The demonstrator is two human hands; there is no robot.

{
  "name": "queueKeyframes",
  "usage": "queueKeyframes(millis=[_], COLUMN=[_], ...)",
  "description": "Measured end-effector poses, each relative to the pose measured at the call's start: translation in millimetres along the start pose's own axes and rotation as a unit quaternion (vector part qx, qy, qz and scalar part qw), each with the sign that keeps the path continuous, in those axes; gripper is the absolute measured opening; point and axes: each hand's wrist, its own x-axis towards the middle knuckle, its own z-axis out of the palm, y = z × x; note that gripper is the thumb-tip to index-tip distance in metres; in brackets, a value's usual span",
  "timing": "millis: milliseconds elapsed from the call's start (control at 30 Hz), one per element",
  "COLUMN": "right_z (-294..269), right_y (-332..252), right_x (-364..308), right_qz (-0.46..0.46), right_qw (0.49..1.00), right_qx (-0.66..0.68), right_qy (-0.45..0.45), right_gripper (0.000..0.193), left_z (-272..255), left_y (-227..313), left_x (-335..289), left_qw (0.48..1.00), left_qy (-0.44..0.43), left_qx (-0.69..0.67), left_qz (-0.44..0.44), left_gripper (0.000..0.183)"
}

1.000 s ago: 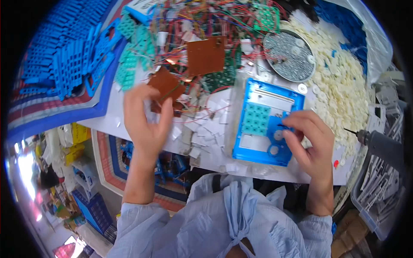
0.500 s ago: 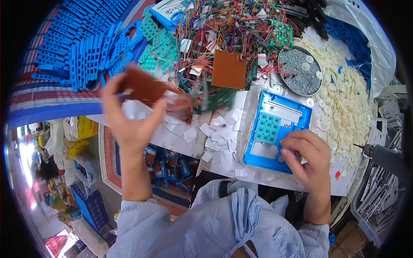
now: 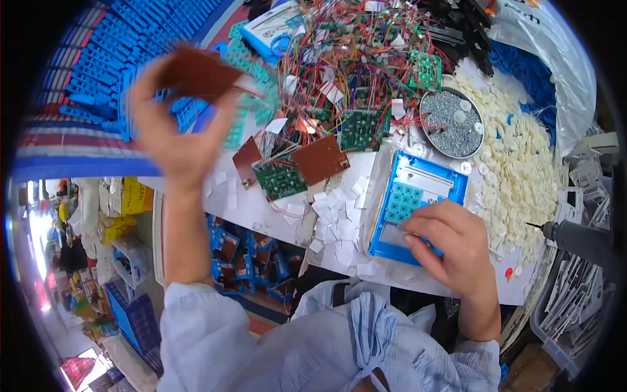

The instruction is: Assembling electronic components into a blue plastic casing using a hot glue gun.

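A brown circuit board (image 3: 199, 73), smeared by motion, is gripped between the thumb and fingers of my left hand (image 3: 171, 140), held up at the left over the green keypad pads and blue plastic parts. My right hand (image 3: 454, 245) has thumb and forefinger pinched together over a blue plastic casing (image 3: 385, 245). Whatever sits between those fingertips is hidden or too small to name. Inside the casing lies a green rubber keypad (image 3: 403, 201), just above my fingertips. Left of the casing, a green circuit board (image 3: 279, 179) lies beside a brown board (image 3: 320, 160).
Tangled wires (image 3: 353, 52) with boards pile at the back. A round tin of screws (image 3: 450, 124) stands beside many cream discs (image 3: 529, 176). Small white paper pieces (image 3: 336, 209) lie left of the casing. At right, a dark-tipped tool (image 3: 575, 236) juts in. Blue parts (image 3: 104, 72) fill the far left.
My left hand has moved up and left with the brown board. Brown and green boards now lie lower on the table at centre. My right hand has shifted left over the casing.
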Motion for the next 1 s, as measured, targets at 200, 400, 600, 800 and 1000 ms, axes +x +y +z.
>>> queueKeyframes(millis=[200, 400, 600, 800, 1000], right_z=[-0.8, -6.2, -23.8, -38.9, -17.5], right_y=[2.0, 2.3, -1.7, 1.7, 25.6], right_x=[10.1, 89.1, 91.4, 92.6, 58.7], right_qz=[0.032, -0.092, 0.103, 0.193, 0.223], right_qw=[0.998, 0.981, 0.891, 0.857, 0.856], right_qx=[0.015, 0.066, 0.442, 0.457, 0.459], right_qy=[0.046, 0.155, 0.002, -0.143, -0.084], right_gripper=[0.023, 0.021, 0.017, 0.012, 0.020], left_z=[7.9, 23.2, 23.3, 24.7, 36.6], left_y=[25.3, 96.2, 117.9, 115.0, 123.5], left_x=[5.4, -4.5, 0.9, -6.4, -27.1], left_qw=[0.999, 0.989, 0.815, 0.701, 0.629], left_qy=[0.033, -0.138, -0.089, -0.296, -0.352], left_qx=[-0.015, -0.017, -0.513, -0.493, -0.497], left_qz=[0.038, 0.055, -0.255, -0.422, -0.483], left_gripper=[0.086, 0.099, 0.090, 0.034, 0.030])
